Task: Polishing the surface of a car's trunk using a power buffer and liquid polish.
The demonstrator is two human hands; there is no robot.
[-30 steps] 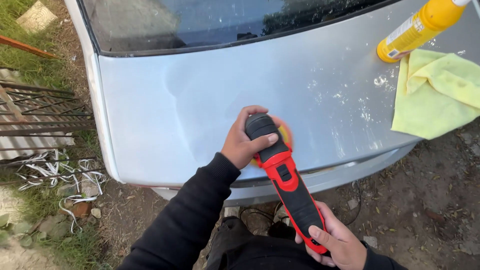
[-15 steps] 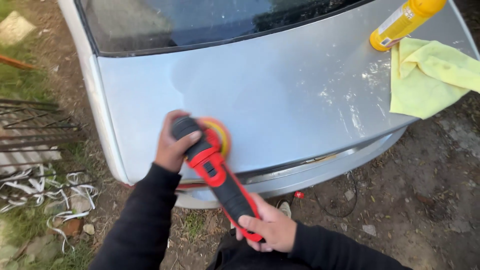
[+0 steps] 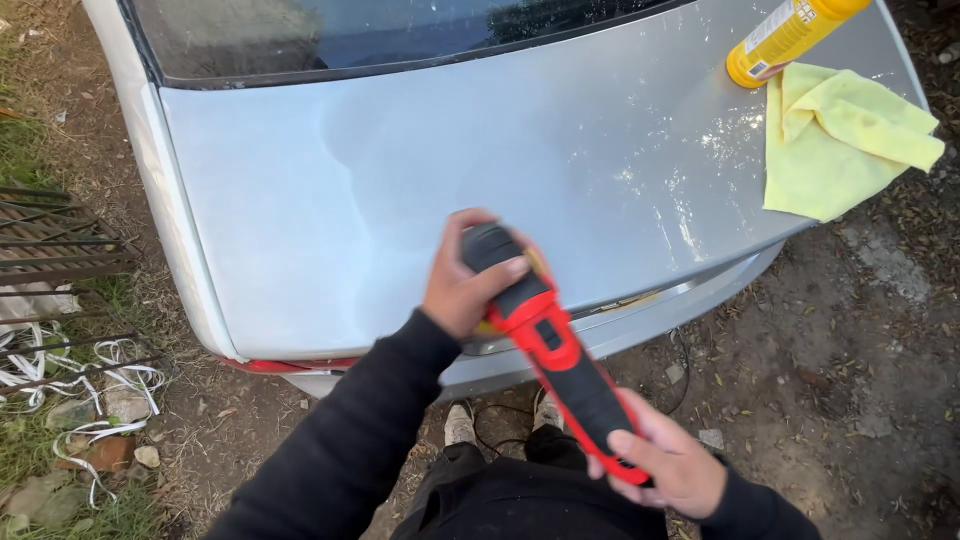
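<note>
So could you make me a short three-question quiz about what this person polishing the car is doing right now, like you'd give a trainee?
1. True or false: both hands grip the red and black polisher.
2. Which hand presses on the polisher's head: A) left hand B) right hand C) neither?
3. What lies on the silver trunk lid beside the yellow bottle?

Key:
1. True. One hand is on the head, the other on the rear handle.
2. A. The left hand covers the head, which sits on the lid near its rear edge.
3. A crumpled yellow cloth, partly hanging over the lid's corner.
</note>
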